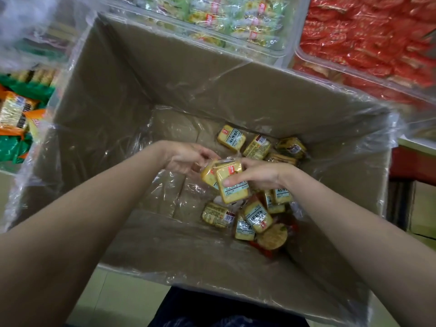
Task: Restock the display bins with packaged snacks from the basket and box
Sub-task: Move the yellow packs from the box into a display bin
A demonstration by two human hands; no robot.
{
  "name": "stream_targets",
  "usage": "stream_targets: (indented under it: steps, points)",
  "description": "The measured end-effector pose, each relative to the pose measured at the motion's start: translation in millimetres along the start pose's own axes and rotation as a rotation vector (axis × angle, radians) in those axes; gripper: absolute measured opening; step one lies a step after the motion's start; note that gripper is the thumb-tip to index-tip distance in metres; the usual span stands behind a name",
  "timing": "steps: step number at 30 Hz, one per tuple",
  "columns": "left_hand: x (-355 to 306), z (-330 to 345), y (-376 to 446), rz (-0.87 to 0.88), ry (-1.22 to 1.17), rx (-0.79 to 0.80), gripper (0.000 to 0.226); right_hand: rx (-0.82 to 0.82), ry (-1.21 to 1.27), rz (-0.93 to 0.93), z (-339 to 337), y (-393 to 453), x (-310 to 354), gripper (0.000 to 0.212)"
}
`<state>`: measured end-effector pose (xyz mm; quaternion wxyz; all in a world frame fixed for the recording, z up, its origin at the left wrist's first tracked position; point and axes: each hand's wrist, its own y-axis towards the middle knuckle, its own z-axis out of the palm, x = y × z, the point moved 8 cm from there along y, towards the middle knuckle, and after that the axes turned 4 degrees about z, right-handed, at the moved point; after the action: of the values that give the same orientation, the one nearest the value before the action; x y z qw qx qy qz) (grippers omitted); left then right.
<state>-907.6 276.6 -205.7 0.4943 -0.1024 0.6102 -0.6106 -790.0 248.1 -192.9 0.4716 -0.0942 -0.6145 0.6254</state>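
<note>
A cardboard box (pixel 118 95), lined with clear plastic film (pixel 236 74), fills the view; both forearms reach down into it from the near edge. Beyond the far wall stand display bins: one of green-and-yellow packs (pixel 226 22), one of red packs (pixel 368 38), and at the left a bin of orange and green packs (pixel 16 119). Loose yellow snack packs (pixel 256 217) lie scattered on the right half of the box floor, some label up, some tilted against each other; the left half shows only crumpled film. A round cracker pack (pixel 272 237) lies nearest the near wall among red wrappers. Nothing blocks the reach except the film folded over the rims. The right hand (pixel 257 177) holds a yellow pack (pixel 232 185), thumb across its face, fingers curled behind. The left hand (pixel 188 159) pinches the top edge of a second pack (pixel 207 173) just behind the first. Both held packs are raised above the box floor, touching each other.
</note>
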Motion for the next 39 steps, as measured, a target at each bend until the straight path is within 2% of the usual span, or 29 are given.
stream_targets:
  steps: [2, 3, 4, 6, 7, 9, 12, 15, 18, 20, 22, 24, 27, 29, 32, 36, 39]
  points:
    - [8, -4, 11, -0.066, 0.228, -0.112, 0.041, -0.093, -0.097, 0.004, -10, 2, -2, 0.086]
    - [13, -7, 14, -0.103, 0.363, -0.165, 0.041, -0.112, -0.087, -0.004, -15, 2, -4, 0.085]
    - [17, -9, 15, -0.127, 0.458, -0.215, 0.041, -0.115, -0.015, -0.016, -19, 1, -6, 0.075]
    - [27, -9, 19, -0.122, 0.497, -0.257, 0.051, -0.128, 0.254, -0.061, -29, -2, -8, 0.049]
    - [31, -3, 22, -0.084, 0.467, -0.232, 0.061, -0.153, 0.373, -0.089, -35, -4, -9, 0.046]
    - [28, 11, 30, 0.030, 0.472, -0.180, 0.079, -0.191, 0.486, -0.114, -40, -4, -13, 0.051]
    - [17, 23, 46, 0.115, 0.629, -0.215, 0.085, -0.207, 0.490, -0.111, -37, 0, -14, 0.063]
    - [18, 29, 48, 0.131, 0.370, -0.156, 0.085, -0.104, 0.633, -0.150, -31, 1, -10, 0.058]
    - [18, 20, 37, 0.158, 0.176, -0.167, 0.067, 0.013, 0.834, -0.211, -30, -1, -8, 0.066]
    - [20, 15, 30, 0.120, 0.083, -0.088, 0.044, 0.019, 0.792, -0.230, -32, -2, -6, 0.066]
    - [19, 12, 17, 0.087, 0.079, 0.027, 0.031, -0.022, 0.623, -0.231, -35, -7, -3, 0.059]
    - [12, 8, 4, 0.092, 0.027, 0.086, 0.032, -0.019, 0.480, -0.204, -35, -10, -1, 0.063]
    - [-4, 15, -12, 0.118, -0.082, 0.174, 0.047, 0.160, 0.339, -0.157, -19, -15, 1, 0.087]
    - [-11, 20, -18, 0.115, -0.113, 0.193, 0.059, 0.234, 0.318, -0.140, -10, -15, 2, 0.094]
    - [-13, 18, -20, 0.112, -0.095, 0.187, 0.067, 0.235, 0.315, -0.126, -9, -17, 1, 0.104]
    - [-7, 7, -15, 0.103, -0.105, 0.108, 0.059, 0.219, 0.281, -0.089, -5, -21, -4, 0.103]
    - [3, 8, -3, 0.069, -0.191, 0.025, 0.039, 0.170, 0.274, -0.094, -4, -16, -8, 0.093]
